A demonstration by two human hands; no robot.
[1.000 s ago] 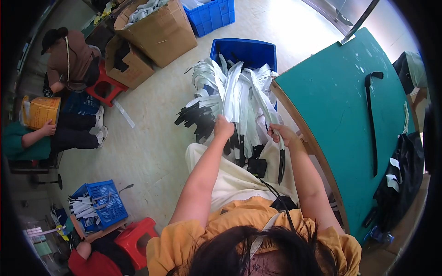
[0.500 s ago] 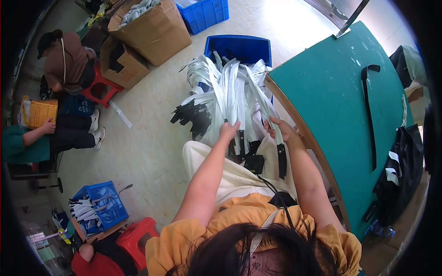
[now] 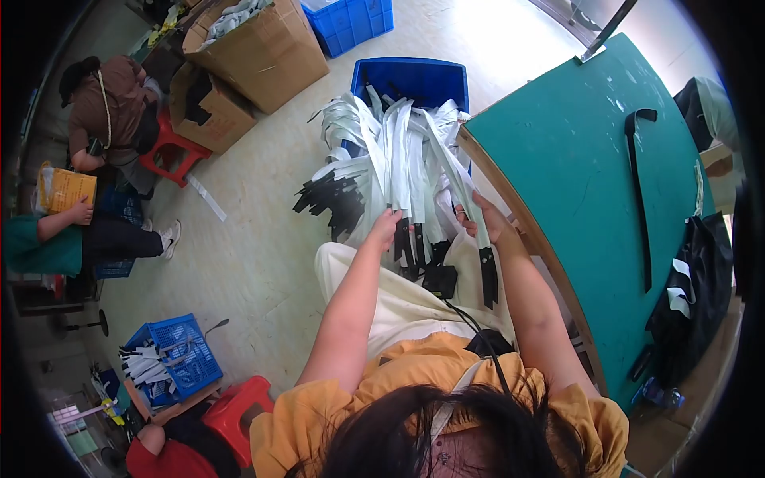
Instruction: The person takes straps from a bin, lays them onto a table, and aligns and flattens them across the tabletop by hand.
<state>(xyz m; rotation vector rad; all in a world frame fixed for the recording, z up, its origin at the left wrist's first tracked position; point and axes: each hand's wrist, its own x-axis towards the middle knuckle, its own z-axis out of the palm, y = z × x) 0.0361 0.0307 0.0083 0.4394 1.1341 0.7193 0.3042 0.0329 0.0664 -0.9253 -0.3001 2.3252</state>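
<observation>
A bundle of long white fabric strips [image 3: 396,151] with black ends drapes over the near side of a blue bin [image 3: 454,76] and down towards my lap. My left hand [image 3: 385,229] is closed around one or more of these strips, just above the black ends; exactly how many it grips I cannot tell. In my right hand [image 3: 488,221] is a white strip [image 3: 454,169] whose black end [image 3: 488,279] hangs below my fingers, with small light dots on it. A fan of black ends [image 3: 333,201] spreads out left of my left hand.
A green table [image 3: 574,159] with a wooden edge stands close on my right, a black strap [image 3: 635,183] lying on it. Cardboard boxes [image 3: 267,64] are at the upper left. Seated people [image 3: 111,103] and a blue crate [image 3: 190,354] are on the left.
My left hand has shifted slightly left and down, baring more of the black ends beside it. My right hand keeps the strip nearly in place. A person at the upper left has moved an arm.
</observation>
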